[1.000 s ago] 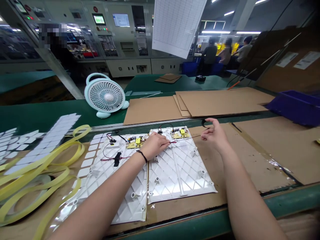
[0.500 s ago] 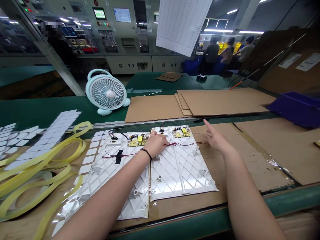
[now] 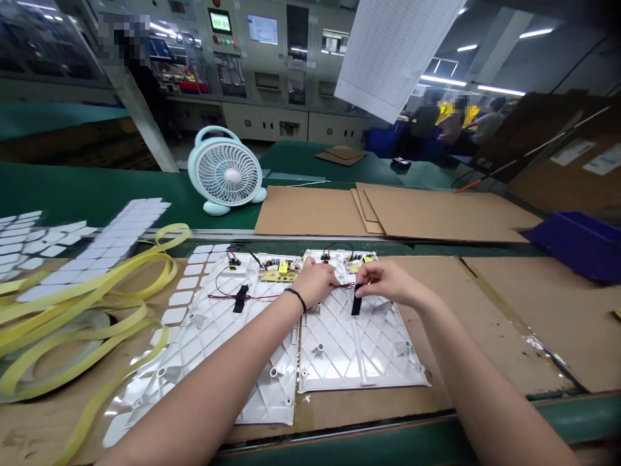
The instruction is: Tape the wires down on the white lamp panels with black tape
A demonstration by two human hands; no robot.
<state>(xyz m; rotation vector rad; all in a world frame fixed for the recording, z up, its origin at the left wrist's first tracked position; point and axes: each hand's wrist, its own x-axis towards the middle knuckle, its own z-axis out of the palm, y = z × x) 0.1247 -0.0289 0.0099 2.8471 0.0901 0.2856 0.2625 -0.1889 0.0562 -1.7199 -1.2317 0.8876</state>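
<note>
Two white ribbed plastic panels lie side by side. On the right panel, my left hand pinches a thin red and black wire near the top. My right hand holds a short strip of black tape between thumb and fingers, hanging over that panel just beside the wire. The left panel has its own wire crossed by a piece of black tape. A circuit board sits at its top edge; another circuit board on the right panel is partly covered by my right hand.
Yellow tape strips and sheets of white pads lie at left. A pale blue fan and flat cardboard sheets stand behind the panels. A blue bin is at right. People are in the background.
My right hand has come left from the cardboard onto the right panel, now with the black tape strip in its fingers. My left hand stays on the wire. The view has shifted slightly.
</note>
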